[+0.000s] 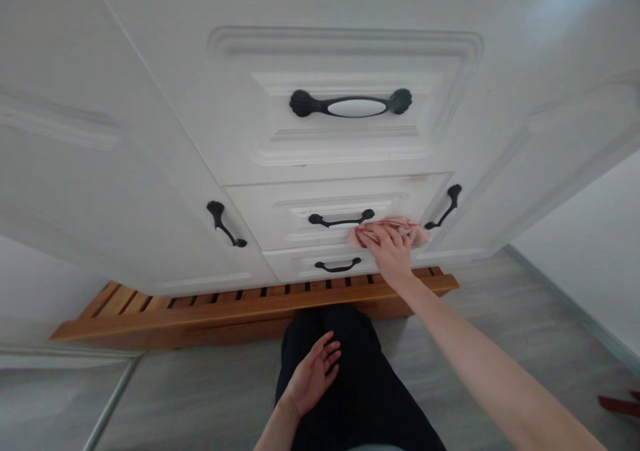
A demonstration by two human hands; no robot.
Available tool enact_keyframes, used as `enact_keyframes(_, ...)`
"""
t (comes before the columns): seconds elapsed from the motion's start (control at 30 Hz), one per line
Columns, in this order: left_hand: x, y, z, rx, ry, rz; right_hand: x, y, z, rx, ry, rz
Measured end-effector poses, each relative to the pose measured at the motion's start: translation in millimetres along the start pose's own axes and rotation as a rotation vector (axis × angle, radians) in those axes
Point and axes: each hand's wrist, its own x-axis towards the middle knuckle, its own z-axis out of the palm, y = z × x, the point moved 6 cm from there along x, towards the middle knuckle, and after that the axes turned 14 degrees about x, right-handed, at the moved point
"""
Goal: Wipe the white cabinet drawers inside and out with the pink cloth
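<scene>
My right hand [391,251] presses a crumpled pink cloth [415,233] against the front of the middle drawer [295,234], at its lower right corner. The cloth lies between that drawer's dark handle [341,222] and the handle of the right door [445,208]. My left hand [315,373] rests palm up over my dark trousers, its fingers loosely curled and apart, with nothing in it. Below the middle drawer sits a lower drawer with its own dark handle [338,266]. All the drawers in view are closed.
A large upper drawer has a dark handle with a white inlay [357,106]. The left door carries a dark handle [226,224]. A slatted wooden bench [240,314] runs along the cabinet's foot, in front of my legs. Grey floor [215,384] lies around; a red object [617,406] is at the right edge.
</scene>
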Motion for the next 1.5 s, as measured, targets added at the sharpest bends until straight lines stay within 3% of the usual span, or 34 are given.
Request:
enact_keyframes(0.2,-1.8,0.1,-0.4,0.011,0.01,0.009,-26.4,51.4,-10.3,-0.076,-0.028,0.06)
enact_keyframes(0.3,-2.4,0.6,1.0,0.008,0.019,0.002,-26.2,62.1,-29.4,-0.036,0.053,0.052)
enact_keyframes(0.5,0.5,1.3,0.6,0.035,0.029,-0.003,26.2,64.3,-92.2,0.073,0.359,0.131)
enact_keyframes(0.6,1.5,1.2,-0.6,0.038,0.03,-0.005,55.2,65.4,-105.4,0.086,0.449,0.155)
enact_keyframes(0.73,1.4,0.4,-0.2,0.018,0.021,-0.005,58.2,61.9,-90.5,0.002,0.417,0.156)
enact_keyframes(1.03,1.4,0.7,0.6,0.013,0.017,-0.001,7.3,54.0,-50.1,-0.048,0.28,0.185)
enact_keyframes(1.5,2.3,0.3,2.5,-0.01,0.012,0.011,-11.0,53.3,-36.1,-0.009,0.241,0.242)
